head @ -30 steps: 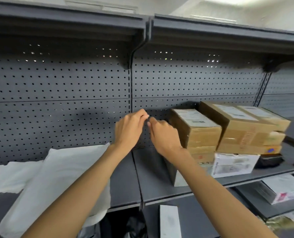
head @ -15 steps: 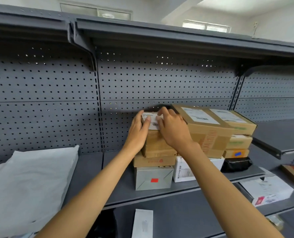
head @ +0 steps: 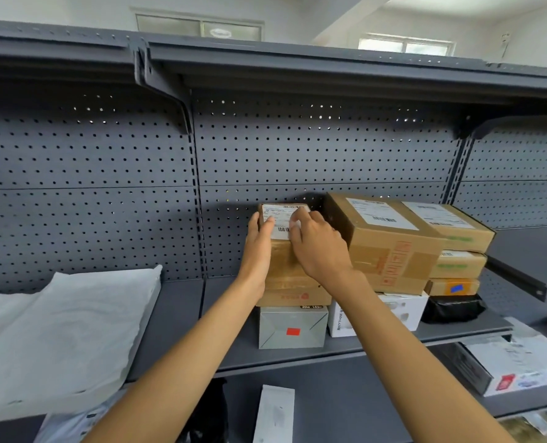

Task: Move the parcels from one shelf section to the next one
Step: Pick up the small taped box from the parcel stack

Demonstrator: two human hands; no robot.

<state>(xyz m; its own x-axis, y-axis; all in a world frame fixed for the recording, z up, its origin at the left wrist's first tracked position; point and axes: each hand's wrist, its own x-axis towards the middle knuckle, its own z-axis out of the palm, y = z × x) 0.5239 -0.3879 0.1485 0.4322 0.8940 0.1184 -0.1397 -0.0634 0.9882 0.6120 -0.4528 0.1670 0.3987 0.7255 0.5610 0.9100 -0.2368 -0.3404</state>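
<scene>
A small brown box [head: 281, 260] with a white label tops a stack in the middle shelf section, above another brown box [head: 294, 294] and a grey box [head: 293, 327] with a red sticker. My left hand [head: 259, 247] presses flat on its left side, thumb on the label. My right hand [head: 317, 247] lies over its top right edge, fingers on the label. A large brown box [head: 390, 251] stands right beside it, on a white box [head: 403, 308]. White poly mailers [head: 64, 330] lie in the left section.
More brown boxes [head: 457, 231] are stacked at the right over a black pouch [head: 454, 310]. The grey shelf [head: 176, 330] has a pegboard back and another shelf overhead. Below lie a narrow white box [head: 273, 414] and a white parcel [head: 521, 362].
My hands have moved from in front of the pegboard to the right, onto the small brown box at the top of the stack. They have held still there for the last half second.
</scene>
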